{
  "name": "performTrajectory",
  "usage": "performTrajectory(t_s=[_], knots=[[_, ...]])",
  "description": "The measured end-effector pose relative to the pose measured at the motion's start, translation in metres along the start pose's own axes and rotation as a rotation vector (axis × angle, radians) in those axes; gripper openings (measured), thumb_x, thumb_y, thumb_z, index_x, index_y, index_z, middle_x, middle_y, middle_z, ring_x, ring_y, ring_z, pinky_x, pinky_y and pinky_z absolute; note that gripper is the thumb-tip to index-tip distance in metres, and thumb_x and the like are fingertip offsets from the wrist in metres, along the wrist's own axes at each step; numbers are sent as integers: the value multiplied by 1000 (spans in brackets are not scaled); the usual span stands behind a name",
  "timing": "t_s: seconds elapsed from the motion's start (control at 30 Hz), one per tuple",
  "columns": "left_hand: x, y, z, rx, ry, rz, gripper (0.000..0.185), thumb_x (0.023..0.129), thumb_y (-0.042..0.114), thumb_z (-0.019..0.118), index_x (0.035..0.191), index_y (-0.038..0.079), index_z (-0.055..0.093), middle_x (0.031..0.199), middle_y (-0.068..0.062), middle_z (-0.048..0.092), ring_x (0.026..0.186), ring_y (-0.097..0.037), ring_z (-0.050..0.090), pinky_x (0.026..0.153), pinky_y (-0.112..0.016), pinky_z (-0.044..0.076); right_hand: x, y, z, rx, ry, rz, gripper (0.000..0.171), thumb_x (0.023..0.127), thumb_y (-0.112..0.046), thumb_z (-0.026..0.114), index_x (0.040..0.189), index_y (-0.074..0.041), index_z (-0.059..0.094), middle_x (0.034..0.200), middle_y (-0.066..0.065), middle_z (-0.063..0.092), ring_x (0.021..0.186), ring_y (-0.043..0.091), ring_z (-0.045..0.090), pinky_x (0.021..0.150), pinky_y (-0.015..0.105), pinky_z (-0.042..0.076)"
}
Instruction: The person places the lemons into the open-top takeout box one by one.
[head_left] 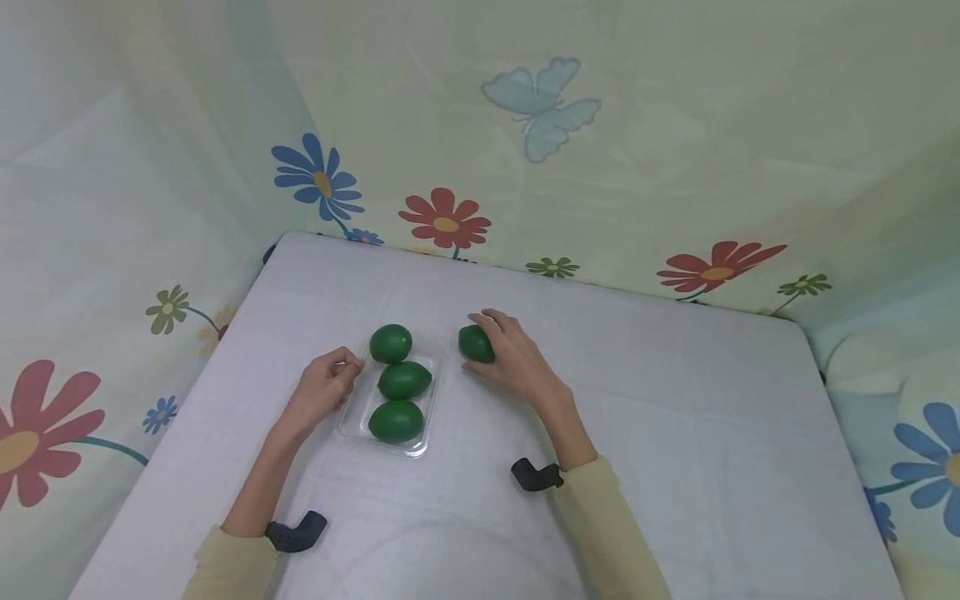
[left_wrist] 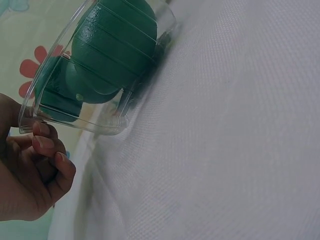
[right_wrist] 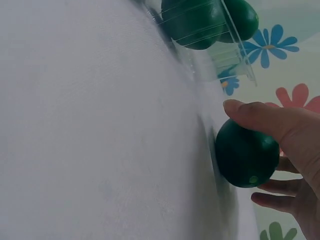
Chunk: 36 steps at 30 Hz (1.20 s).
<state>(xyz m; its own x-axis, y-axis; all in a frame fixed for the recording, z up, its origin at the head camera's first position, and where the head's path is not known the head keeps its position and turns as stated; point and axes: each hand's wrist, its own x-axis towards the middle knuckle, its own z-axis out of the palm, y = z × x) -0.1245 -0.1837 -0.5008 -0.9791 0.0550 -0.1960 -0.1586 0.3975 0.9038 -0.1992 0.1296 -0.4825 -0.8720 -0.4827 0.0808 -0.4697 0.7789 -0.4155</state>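
My left hand pinches the left rim of a clear plastic tray; the left wrist view shows the fingertips right at that rim. Three green limes lie in the tray in a column: a far lime, a middle lime and a near lime. Right of the tray, my right hand holds another lime, thumb on one side and fingers round the other. In the right wrist view this lime appears low, close to the tabletop.
A white cloth covers the table. Behind it hangs a curtain printed with flowers and a butterfly, and more of it runs along both sides. Each wrist wears a black strap piece, such as the right one.
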Motion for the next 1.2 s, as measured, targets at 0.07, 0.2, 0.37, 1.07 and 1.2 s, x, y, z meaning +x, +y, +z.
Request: performTrajectory(t_s=[0.07,0.2,0.37,1.07,1.2], knots=[[0,0,0,2,1,0,27,106,23,55,97,-2,55,55,5,41,51,-10,39,48,-25,35,3,0,3,-4,-12,3,77,86,-34,86,150,-14,49,154,16,45,140,37,47,105,52,50],[-1,1,0,-2,2,-5,27,107,24,55,96,-2,55,55,5,41,51,-10,39,48,-25,35,7,-2,5,-14,-28,-3,74,87,-33,85,149,-14,50,152,16,48,137,36,50,105,50,50],[-1,2,0,-10,3,-8,27,106,23,55,97,-2,55,55,5,41,51,-10,39,48,-25,35,8,-4,8,-47,-41,-18,66,90,-28,82,147,-14,53,145,15,53,129,34,55,102,49,53],[-1,3,0,5,7,-15,27,107,23,54,96,-2,56,55,5,42,51,-11,40,48,-25,35,6,-9,10,-67,-40,-27,55,94,-18,77,144,-12,56,140,16,57,124,33,58,100,47,54],[-2,3,0,6,7,-18,27,107,23,54,97,-2,56,55,5,42,51,-11,40,48,-25,35,5,-9,10,-62,-41,-27,55,94,-18,77,144,-12,55,140,16,57,124,33,58,98,48,55]])
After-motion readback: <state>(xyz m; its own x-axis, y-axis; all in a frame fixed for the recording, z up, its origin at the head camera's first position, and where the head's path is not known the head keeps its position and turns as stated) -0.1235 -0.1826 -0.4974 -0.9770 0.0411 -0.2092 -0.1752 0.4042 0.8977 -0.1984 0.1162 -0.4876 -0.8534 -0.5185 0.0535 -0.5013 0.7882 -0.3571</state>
